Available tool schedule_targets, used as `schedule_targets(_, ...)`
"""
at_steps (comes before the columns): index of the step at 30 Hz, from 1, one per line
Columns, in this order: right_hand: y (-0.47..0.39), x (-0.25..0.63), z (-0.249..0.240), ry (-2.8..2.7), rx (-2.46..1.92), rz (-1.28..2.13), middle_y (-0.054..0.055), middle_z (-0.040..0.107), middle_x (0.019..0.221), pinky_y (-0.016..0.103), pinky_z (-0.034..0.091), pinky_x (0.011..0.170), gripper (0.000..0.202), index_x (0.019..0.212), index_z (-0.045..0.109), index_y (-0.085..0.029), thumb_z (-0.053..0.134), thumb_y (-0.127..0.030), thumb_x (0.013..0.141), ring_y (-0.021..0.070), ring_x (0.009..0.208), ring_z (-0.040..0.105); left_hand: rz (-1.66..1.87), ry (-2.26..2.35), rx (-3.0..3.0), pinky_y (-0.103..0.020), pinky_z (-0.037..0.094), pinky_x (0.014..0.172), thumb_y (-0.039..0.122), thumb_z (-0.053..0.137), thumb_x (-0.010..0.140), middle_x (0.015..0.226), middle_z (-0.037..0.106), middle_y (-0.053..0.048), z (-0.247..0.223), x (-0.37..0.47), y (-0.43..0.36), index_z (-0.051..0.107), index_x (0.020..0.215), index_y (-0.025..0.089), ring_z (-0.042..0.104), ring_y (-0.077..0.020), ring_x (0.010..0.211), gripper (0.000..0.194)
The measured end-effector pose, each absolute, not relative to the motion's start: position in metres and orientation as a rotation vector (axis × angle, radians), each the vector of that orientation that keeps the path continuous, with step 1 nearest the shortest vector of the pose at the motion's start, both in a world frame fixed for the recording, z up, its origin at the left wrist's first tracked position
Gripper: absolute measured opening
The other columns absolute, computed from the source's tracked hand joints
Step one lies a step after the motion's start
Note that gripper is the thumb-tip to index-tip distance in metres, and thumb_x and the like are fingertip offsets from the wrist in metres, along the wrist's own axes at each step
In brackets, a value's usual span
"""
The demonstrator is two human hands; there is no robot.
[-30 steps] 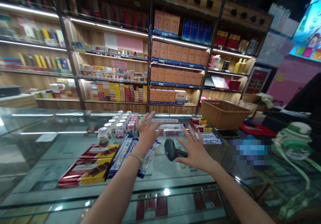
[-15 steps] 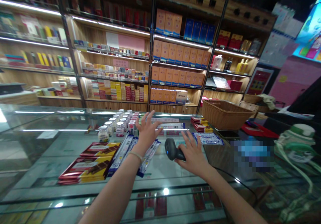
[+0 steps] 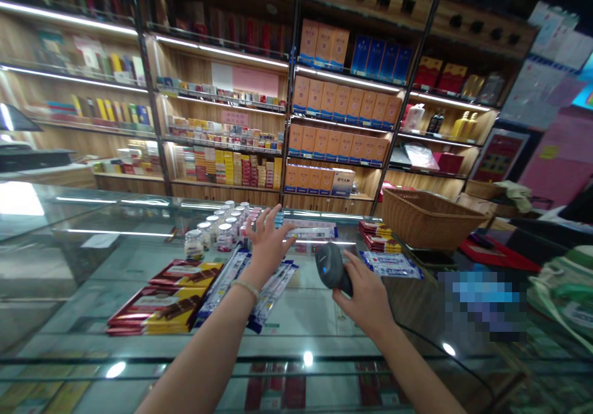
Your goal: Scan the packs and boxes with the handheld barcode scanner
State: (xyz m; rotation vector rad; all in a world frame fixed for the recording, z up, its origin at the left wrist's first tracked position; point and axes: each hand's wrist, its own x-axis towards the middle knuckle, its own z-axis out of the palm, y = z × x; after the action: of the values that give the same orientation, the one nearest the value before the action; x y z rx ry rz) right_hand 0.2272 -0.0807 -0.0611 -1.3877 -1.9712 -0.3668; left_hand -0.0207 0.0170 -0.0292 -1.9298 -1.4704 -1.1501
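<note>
My right hand (image 3: 365, 293) is closed round the handle of a black barcode scanner (image 3: 330, 267), which has a small blue light and is raised off the glass. Spread fingers mark my left hand (image 3: 267, 244), held over long blue-and-white packets (image 3: 273, 293) with nothing in its grasp. Just beyond its fingertips lies another blue-and-white packet (image 3: 315, 232). Left of those packets are stacked chocolate bars (image 3: 167, 299) in red and yellow wrappers. Several small jars (image 3: 225, 236) with white lids stand behind them, near my left hand.
The glass counter (image 3: 315, 327) carries everything. At its right are more red-and-yellow bars (image 3: 377, 236), blue-and-white packets (image 3: 391, 264), a wicker basket (image 3: 426, 219) and a green-and-white bag (image 3: 569, 290). The scanner's cable (image 3: 430, 340) trails right. Stocked shelves (image 3: 338, 117) line the back wall.
My right hand has closed on the scanner's handle and lifted it from the glass. My left hand stays open in nearly the same place. The view has shifted slightly left.
</note>
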Motion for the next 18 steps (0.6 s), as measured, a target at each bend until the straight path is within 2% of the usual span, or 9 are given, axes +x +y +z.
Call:
schedule_targets(3, -0.0845, 0.2289, -0.0598, -1.911, -1.441, -0.279, 0.008, 0.072, 0.123, 0.031, 0.052, 0.074, 0.035, 0.116, 0.06, -0.022, 0.058, -0.029, 0.081, 0.0233, 0.095, 0.073, -1.155, -1.457, -1.919, -0.07, 0.009, 0.12, 0.036, 0.076, 0.083, 0.161, 0.045, -0.008, -0.0304, -0.0214, 0.0185, 0.078, 0.101, 0.034, 0.035, -0.0391, 0.148, 0.018)
schedule_targets(7, -0.0869, 0.2281, -0.0587, -1.912, -1.52, -0.232, 0.003, 0.077, 0.096, 0.028, 0.044, 0.065, 0.031, 0.113, 0.059, -0.024, 0.058, -0.031, 0.083, 0.0228, 0.08, 0.074, -1.165, -1.449, -1.906, -0.069, 0.008, 0.12, 0.035, 0.077, 0.082, 0.159, 0.047, -0.008, -0.0296, -0.0208, 0.0182, 0.077, 0.102, 0.034, 0.035, -0.0386, 0.147, 0.02)
schedule_targets(14, -0.0872, 0.2255, -0.0562, -1.985, -1.561, -0.147, 0.003, 0.078, 0.089, 0.027, 0.038, 0.06, 0.033, 0.114, 0.059, -0.025, 0.061, -0.032, 0.081, 0.0242, 0.075, 0.075, -1.163, -1.457, -1.911, -0.069, 0.009, 0.12, 0.033, 0.078, 0.082, 0.16, 0.046, -0.008, -0.0273, -0.0209, 0.0162, 0.077, 0.101, 0.033, 0.035, -0.0379, 0.147, 0.019)
schedule_targets(18, -0.0848, 0.2246, -0.0585, -1.985, -1.62, -0.152, 0.002, 0.077, 0.082, 0.027, 0.035, 0.058, 0.03, 0.108, 0.058, -0.025, 0.064, -0.033, 0.08, 0.0246, 0.073, 0.074, -1.143, -1.464, -1.911, -0.069, 0.009, 0.12, 0.035, 0.078, 0.082, 0.16, 0.046, -0.008, -0.027, -0.0214, 0.016, 0.077, 0.101, 0.033, 0.035, -0.0385, 0.148, 0.019)
